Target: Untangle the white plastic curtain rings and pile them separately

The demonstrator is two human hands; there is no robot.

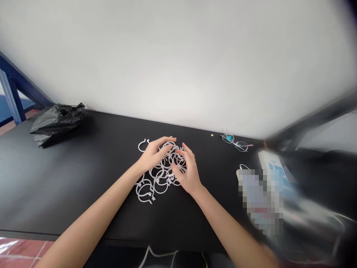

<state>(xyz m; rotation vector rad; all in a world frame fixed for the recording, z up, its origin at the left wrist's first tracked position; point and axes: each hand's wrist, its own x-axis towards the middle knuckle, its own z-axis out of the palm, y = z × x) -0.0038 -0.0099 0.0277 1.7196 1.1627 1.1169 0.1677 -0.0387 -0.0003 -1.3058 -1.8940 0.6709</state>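
Note:
A loose heap of white plastic rings (170, 180), open hoops with small clasp-like ends, lies on the black table (111, 130). My left hand (153, 153) reaches over the heap's upper left side, fingers stretched out and thumb apart. On the right side my right hand (189, 171) curves around the heap, with a gap between thumb and fingers. Both hands are close to the rings, perhaps touching some; neither visibly grips one. One ring (139, 146) lies apart, beyond my left wrist. Several more overlap nearer to me, beside my left forearm. The hands cover part of the heap.
A crumpled black plastic bag (58, 121) rests at the far left. Eyeglasses (241, 146) lie near the wall at the right back. Closer on the right are a pixelated phone-like object (258, 203) and a blurred white-and-blue box (275, 167). A white wall (167, 67) closes off the back.

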